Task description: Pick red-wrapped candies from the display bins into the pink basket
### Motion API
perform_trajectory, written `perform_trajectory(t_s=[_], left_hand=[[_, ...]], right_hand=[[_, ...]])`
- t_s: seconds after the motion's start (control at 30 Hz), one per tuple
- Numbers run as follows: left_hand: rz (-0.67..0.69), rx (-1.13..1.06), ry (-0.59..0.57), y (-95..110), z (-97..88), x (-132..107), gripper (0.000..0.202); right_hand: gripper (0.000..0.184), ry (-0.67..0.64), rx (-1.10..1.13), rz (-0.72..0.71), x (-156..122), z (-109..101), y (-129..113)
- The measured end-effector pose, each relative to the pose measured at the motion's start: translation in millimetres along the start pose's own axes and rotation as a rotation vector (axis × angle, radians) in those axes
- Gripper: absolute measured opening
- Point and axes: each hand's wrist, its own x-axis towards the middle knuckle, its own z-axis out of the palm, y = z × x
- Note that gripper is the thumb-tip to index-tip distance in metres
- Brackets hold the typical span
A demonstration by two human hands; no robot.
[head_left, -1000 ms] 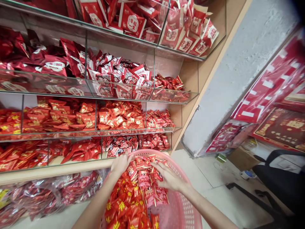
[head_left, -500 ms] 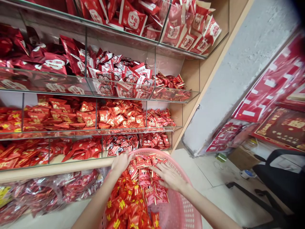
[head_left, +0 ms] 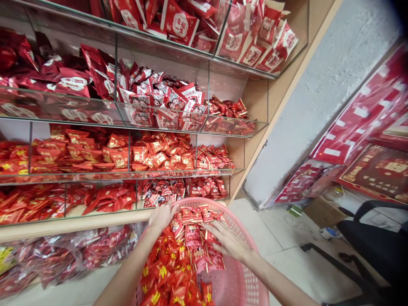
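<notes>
Spreading wide in the head view, the fingers (head_left: 223, 236) of the right hand (head_left: 227, 241) lie on a heap of red foil candy packets (head_left: 178, 259), clamped on none. The left hand (head_left: 162, 216) sits left of them at the far rim of a pink plastic basket (head_left: 245, 276), its fingers bunched together; whether they pinch a packet, I cannot tell. Beyond those fingers, a wooden ledge (head_left: 73, 224) runs beneath glass display shelves (head_left: 127, 174) packed with more red packets (head_left: 159, 153).
</notes>
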Motion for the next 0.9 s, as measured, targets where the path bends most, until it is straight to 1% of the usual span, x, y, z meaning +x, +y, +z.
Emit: perform_trajectory(t_s=[0.13, 0.23, 0.3, 0.43, 0.5, 0.57, 0.63, 0.8, 0.9], left_hand=[[0.001, -0.007, 0.005, -1, 0.8, 0, 0.052], [-0.001, -0.007, 0.001, -1, 0.1, 0, 0.053], [-0.007, -0.008, -0.010, 0, -1.1, -1, 0.054], [-0.020, -0.018, -0.029, 1, -4.0, -2, 0.056], [-0.018, -0.020, -0.021, 1, -4.9, -2, 0.055], [-0.011, -0.027, -0.015, 1, -5.2, -3, 0.054], [-0.007, -0.039, -0.016, 1, -5.1, -3, 0.054], [-0.012, -0.036, -0.012, 1, -4.4, -3, 0.055], [-0.008, -0.018, -0.007, 0, -3.8, -3, 0.055]], right_hand=[[0.073, -0.014, -0.025, -0.052, 2, 5, -1], [0.069, 0.025, 0.047, -0.048, 0, 7, 0], [0.065, 0.112, 0.137, 0.003, -1, 4, 3], [0.061, 0.385, 0.282, 0.199, 5, -11, 11], [0.062, 0.444, 0.314, 0.297, 11, -17, 17], [0.062, 0.443, 0.306, 0.387, 18, -17, 21], [0.059, 0.423, 0.265, 0.451, 23, -13, 23], [0.053, 0.412, 0.104, 0.553, 37, 1, 24], [0.051, 0.415, 0.018, 0.593, 44, 4, 23]])
